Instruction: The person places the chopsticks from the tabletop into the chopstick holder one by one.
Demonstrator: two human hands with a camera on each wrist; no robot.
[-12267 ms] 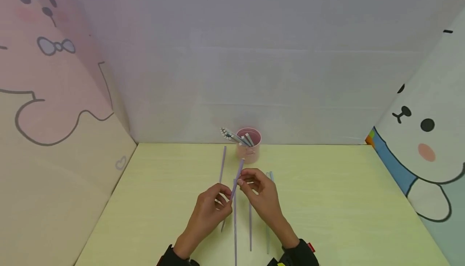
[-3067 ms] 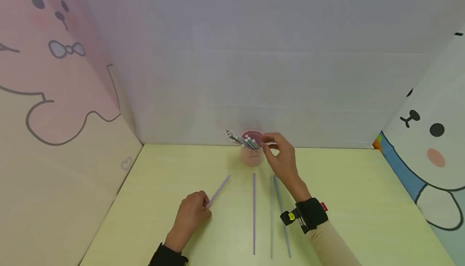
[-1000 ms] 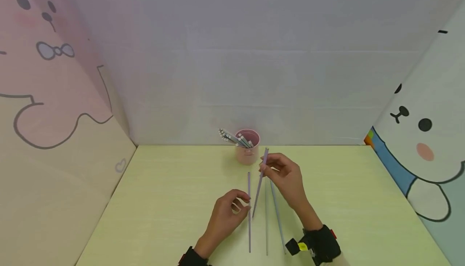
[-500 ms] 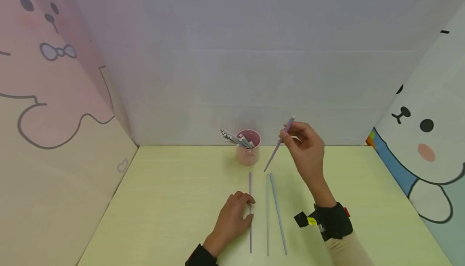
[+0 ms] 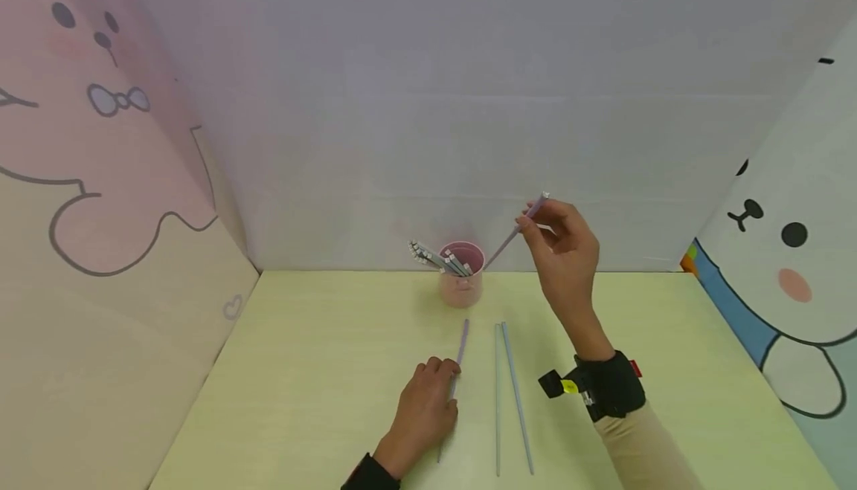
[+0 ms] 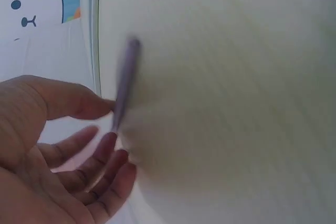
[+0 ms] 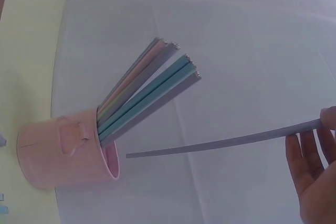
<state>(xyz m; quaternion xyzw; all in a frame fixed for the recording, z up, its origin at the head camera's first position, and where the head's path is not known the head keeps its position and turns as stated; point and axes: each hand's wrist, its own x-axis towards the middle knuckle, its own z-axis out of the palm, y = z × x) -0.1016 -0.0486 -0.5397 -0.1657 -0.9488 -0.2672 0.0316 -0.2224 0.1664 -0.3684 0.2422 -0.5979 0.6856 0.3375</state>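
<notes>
My right hand [image 5: 569, 256] pinches a long thin purple stick [image 7: 226, 142] near its pale-tipped end. The stick slants down to the left, its lower end just outside the mouth of a pink cup [image 5: 460, 291]. In the cup lean several similar sticks [image 7: 147, 98], purple, teal and pinkish, with pale ends. Lower down, my left hand [image 5: 423, 412] pinches a second purple stick [image 6: 126, 77] between thumb and fingertips, close over the table; part of it is hidden behind the fingers in the head view.
To the right of the left hand, a pale green stick [image 5: 498, 401] and a pale blue stick [image 5: 518, 401] lie on the light yellow table [image 5: 321, 341]. A pale wall sheet [image 5: 415, 140] stands right behind the cup, with cartoon-printed panels at both sides.
My right hand has carried its purple stick up, bringing the lower end close to the cup. My left hand has taken hold of the other purple stick, which now tilts.
</notes>
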